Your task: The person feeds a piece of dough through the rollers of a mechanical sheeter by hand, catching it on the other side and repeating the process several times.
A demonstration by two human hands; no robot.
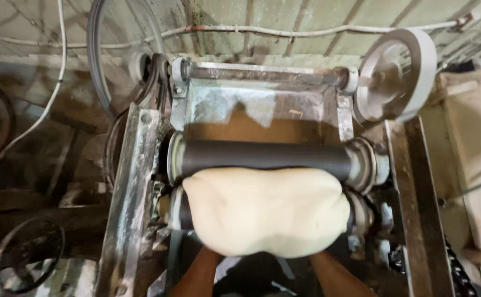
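A thick, pale sheet of dough [265, 212] hangs out of a roller machine, below its dark upper roller [262, 155]. The lower roller [181, 212] shows only at its ends beside the dough. Both my forearms reach up from the bottom edge and go under the dough's lower rim. My left hand [207, 257] is under the left part and my right hand [320, 258] under the right part. The dough drapes over both and hides the fingers.
A metal frame [130, 192] flanks the rollers. A large grey pulley wheel [397, 74] sits at the upper right on a shaft [262, 73], with belts and a wheel [108, 55] at the upper left. A hand wheel [26, 256] is at the lower left, and a pale slab [471, 143] at the right.
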